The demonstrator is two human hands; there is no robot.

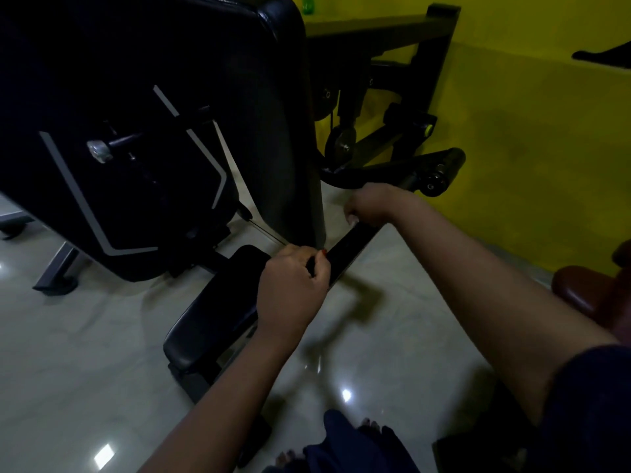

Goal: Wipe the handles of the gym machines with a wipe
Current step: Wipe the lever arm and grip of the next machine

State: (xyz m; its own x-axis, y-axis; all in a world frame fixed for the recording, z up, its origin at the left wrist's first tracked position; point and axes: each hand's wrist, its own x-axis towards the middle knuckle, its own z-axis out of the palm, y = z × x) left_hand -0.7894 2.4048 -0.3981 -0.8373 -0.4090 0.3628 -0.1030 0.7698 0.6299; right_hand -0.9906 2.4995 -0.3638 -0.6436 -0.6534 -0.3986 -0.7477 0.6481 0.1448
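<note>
A short black bar handle (348,249) hangs on a thin cable in front of the dark gym machine (143,131). My left hand (293,288) grips the handle's near end, fingers curled round it. My right hand (370,204) grips its far end, and a little pale material, perhaps the wipe (352,219), shows under its fingers. The handle slants up to the right between the two hands.
A black padded bench (211,319) lies on the shiny tiled floor below my left arm. A roller pad (444,169) and pulleys stand by the yellow wall. A brown seat (587,295) is at right. My bare feet (368,428) show at the bottom.
</note>
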